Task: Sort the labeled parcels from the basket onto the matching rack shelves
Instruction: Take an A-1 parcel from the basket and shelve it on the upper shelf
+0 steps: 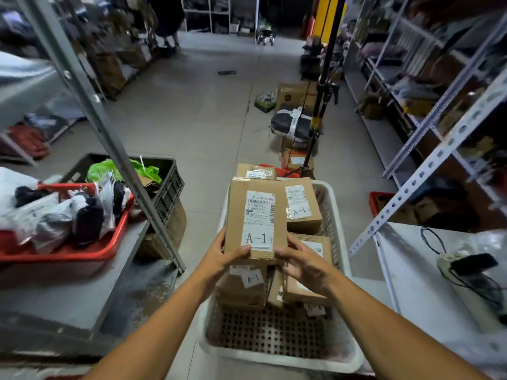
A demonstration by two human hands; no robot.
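Note:
I hold a brown cardboard parcel [255,215] with a white "A-1" label over the white perforated basket [277,352]. My left hand [225,256] grips its near left corner and my right hand [304,266] grips its near right corner. Below it in the basket lie several more brown parcels, one labeled "A-1" [301,205] at the far right, another "A-1" parcel [244,286] under my hands. A grey metal rack shelf [68,292] stands at my left and a white rack [428,270] at my right.
A red tub [82,253] full of bagged parcels sits on the left shelf, a black crate [170,185] behind it. A rack upright [109,138] slants at left. A power strip with cables [466,270] lies on the right shelf. Boxes and a tripod [315,127] stand in the aisle ahead.

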